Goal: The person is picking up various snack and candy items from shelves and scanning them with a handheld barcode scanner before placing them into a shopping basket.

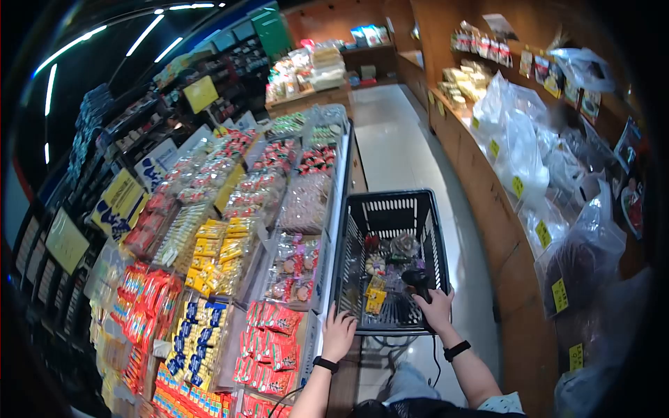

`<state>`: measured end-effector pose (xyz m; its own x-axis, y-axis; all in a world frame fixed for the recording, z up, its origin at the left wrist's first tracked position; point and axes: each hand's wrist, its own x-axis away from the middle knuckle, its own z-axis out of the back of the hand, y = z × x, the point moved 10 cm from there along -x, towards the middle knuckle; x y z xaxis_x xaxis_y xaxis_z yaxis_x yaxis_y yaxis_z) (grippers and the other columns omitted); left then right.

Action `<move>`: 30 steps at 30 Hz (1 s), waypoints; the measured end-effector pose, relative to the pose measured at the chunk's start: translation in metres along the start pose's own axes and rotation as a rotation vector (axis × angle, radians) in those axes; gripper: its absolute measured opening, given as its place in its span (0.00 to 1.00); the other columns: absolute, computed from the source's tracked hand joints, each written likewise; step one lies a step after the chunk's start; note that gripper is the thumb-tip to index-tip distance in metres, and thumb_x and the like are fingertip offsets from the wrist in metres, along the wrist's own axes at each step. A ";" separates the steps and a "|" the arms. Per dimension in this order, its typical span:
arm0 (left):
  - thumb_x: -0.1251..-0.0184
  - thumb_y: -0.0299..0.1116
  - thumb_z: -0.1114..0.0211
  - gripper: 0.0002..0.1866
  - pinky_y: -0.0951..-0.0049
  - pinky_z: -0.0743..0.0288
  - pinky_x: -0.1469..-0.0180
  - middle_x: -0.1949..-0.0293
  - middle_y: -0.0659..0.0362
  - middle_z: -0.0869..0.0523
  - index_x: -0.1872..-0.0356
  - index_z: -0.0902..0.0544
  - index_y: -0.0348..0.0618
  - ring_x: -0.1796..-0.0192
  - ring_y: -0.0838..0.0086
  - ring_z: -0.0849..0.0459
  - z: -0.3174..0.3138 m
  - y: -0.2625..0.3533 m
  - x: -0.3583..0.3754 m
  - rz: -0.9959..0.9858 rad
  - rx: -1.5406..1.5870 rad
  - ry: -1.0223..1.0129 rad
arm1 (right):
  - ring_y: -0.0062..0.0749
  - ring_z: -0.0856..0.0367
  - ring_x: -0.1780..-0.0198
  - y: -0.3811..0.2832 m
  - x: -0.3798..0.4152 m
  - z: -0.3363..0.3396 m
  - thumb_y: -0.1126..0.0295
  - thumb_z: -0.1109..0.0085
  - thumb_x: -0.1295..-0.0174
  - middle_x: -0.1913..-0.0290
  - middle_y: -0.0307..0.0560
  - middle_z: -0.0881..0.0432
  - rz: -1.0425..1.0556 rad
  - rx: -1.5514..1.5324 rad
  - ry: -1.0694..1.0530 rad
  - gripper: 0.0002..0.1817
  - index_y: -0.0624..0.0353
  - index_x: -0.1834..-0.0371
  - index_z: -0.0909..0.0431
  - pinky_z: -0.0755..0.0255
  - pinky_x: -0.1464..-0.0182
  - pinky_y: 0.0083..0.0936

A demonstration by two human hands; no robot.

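A black plastic basket stands in front of me. Inside it lie yellow packets and several small clear-wrapped items. My right hand is at the basket's near right corner, its fingers wrapped round a black handheld device with a cable hanging below. My left hand rests at the near left corner of the basket, beside the display edge, fingers spread. Both wrists wear black bands.
On the left, a long display holds red packets, yellow packs and other wrapped goods. A wooden counter with plastic bags runs along the right. Between them lies a tiled aisle.
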<state>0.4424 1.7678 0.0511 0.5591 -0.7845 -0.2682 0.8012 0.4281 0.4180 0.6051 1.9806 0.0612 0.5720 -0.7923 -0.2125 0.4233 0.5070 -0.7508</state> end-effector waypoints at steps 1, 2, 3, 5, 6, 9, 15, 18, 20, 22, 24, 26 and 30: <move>0.36 0.40 0.47 0.13 0.38 0.55 0.38 0.47 0.61 0.26 0.56 0.21 0.48 0.31 0.61 0.47 -0.002 0.001 -0.003 0.042 -0.053 -0.053 | 0.38 0.25 0.61 -0.006 -0.002 0.007 0.52 0.42 0.48 0.72 0.48 0.22 0.024 -0.035 0.045 0.19 0.60 0.69 0.19 0.66 0.33 0.49; 0.36 0.41 0.48 0.16 0.32 0.65 0.39 0.44 0.62 0.29 0.50 0.25 0.48 0.29 0.64 0.50 -0.007 -0.004 -0.008 0.103 -0.020 -0.101 | 0.36 0.24 0.62 -0.007 -0.008 0.007 0.54 0.41 0.47 0.74 0.48 0.23 0.011 -0.046 0.040 0.19 0.61 0.69 0.20 0.66 0.33 0.49; 0.36 0.44 0.48 0.24 0.31 0.71 0.39 0.40 0.58 0.32 0.41 0.33 0.45 0.28 0.64 0.53 -0.010 -0.009 -0.014 0.166 -0.043 -0.152 | 0.36 0.24 0.62 -0.004 -0.013 0.004 0.54 0.41 0.47 0.74 0.48 0.23 -0.022 -0.044 0.021 0.19 0.61 0.69 0.20 0.66 0.33 0.49; 0.38 0.49 0.47 0.33 0.30 0.76 0.40 0.38 0.51 0.34 0.36 0.41 0.40 0.28 0.63 0.54 -0.015 -0.017 -0.022 0.229 -0.026 -0.049 | 0.36 0.24 0.62 0.000 -0.026 0.002 0.54 0.41 0.48 0.75 0.47 0.23 0.006 -0.015 0.023 0.19 0.61 0.69 0.20 0.66 0.33 0.49; 0.39 0.53 0.47 0.39 0.30 0.77 0.40 0.38 0.46 0.36 0.34 0.46 0.38 0.29 0.61 0.54 -0.022 -0.020 -0.022 0.276 -0.058 -0.118 | 0.35 0.25 0.63 0.008 -0.028 -0.006 0.53 0.41 0.48 0.75 0.47 0.23 -0.027 0.018 -0.018 0.19 0.61 0.68 0.20 0.66 0.33 0.49; 0.41 0.58 0.47 0.42 0.35 0.80 0.38 0.35 0.49 0.39 0.33 0.49 0.39 0.28 0.57 0.56 -0.018 0.013 -0.051 0.401 -0.226 -0.411 | 0.35 0.25 0.63 0.011 -0.041 -0.005 0.53 0.41 0.49 0.76 0.46 0.25 -0.042 0.025 -0.067 0.20 0.61 0.66 0.20 0.67 0.33 0.51; 0.42 0.50 0.41 0.29 0.61 0.33 0.47 0.53 0.49 0.21 0.47 0.28 0.37 0.51 0.59 0.23 -0.024 0.059 -0.158 0.169 -0.121 -0.213 | 0.35 0.25 0.63 0.021 -0.056 -0.002 0.56 0.40 0.50 0.74 0.45 0.25 -0.060 -0.028 -0.106 0.19 0.61 0.64 0.21 0.69 0.33 0.51; 0.46 0.54 0.39 0.28 0.59 0.29 0.54 0.61 0.51 0.18 0.56 0.25 0.38 0.56 0.58 0.20 -0.111 0.026 -0.185 0.287 -0.282 -0.512 | 0.37 0.26 0.60 0.024 -0.059 -0.003 0.56 0.38 0.51 0.72 0.48 0.25 -0.029 -0.058 -0.089 0.23 0.67 0.62 0.22 0.69 0.33 0.53; 0.50 0.56 0.37 0.31 0.60 0.28 0.51 0.59 0.49 0.18 0.56 0.25 0.37 0.53 0.58 0.21 -0.180 -0.013 -0.175 0.437 -0.274 -0.745 | 0.38 0.26 0.60 0.027 -0.061 0.001 0.56 0.38 0.51 0.72 0.49 0.24 -0.029 -0.062 -0.079 0.24 0.68 0.62 0.23 0.69 0.33 0.54; 0.51 0.58 0.37 0.33 0.60 0.28 0.50 0.58 0.48 0.19 0.55 0.26 0.37 0.51 0.58 0.21 -0.258 -0.069 -0.156 0.490 -0.232 -0.847 | 0.38 0.25 0.60 0.030 -0.065 0.005 0.56 0.38 0.52 0.71 0.49 0.24 -0.050 -0.103 -0.071 0.23 0.68 0.62 0.22 0.68 0.34 0.55; 0.53 0.61 0.38 0.41 0.59 0.29 0.47 0.51 0.46 0.23 0.47 0.34 0.36 0.48 0.56 0.23 -0.317 -0.124 -0.126 0.550 -0.269 -0.789 | 0.38 0.25 0.60 0.040 -0.067 0.004 0.56 0.38 0.52 0.71 0.49 0.23 -0.062 -0.114 -0.080 0.23 0.67 0.62 0.22 0.68 0.34 0.55; 0.55 0.57 0.34 0.50 0.61 0.32 0.43 0.44 0.46 0.29 0.37 0.49 0.36 0.43 0.57 0.26 -0.312 -0.124 -0.120 0.747 -0.284 -0.776 | 0.36 0.25 0.60 0.041 -0.069 0.003 0.56 0.38 0.52 0.71 0.47 0.23 -0.042 -0.138 -0.098 0.23 0.65 0.61 0.22 0.68 0.33 0.55; 0.57 0.55 0.32 0.53 0.65 0.30 0.45 0.47 0.50 0.24 0.34 0.50 0.36 0.46 0.63 0.23 -0.294 -0.109 -0.131 0.803 -0.309 -0.812 | 0.33 0.24 0.60 0.041 -0.073 0.006 0.55 0.39 0.52 0.71 0.45 0.22 -0.056 -0.136 -0.136 0.22 0.62 0.60 0.22 0.68 0.33 0.55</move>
<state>0.3443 1.9559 -0.2140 0.7161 -0.2487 0.6522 0.3620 0.9312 -0.0424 0.5847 2.0615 0.0493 0.6438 -0.7601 -0.0879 0.3642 0.4054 -0.8384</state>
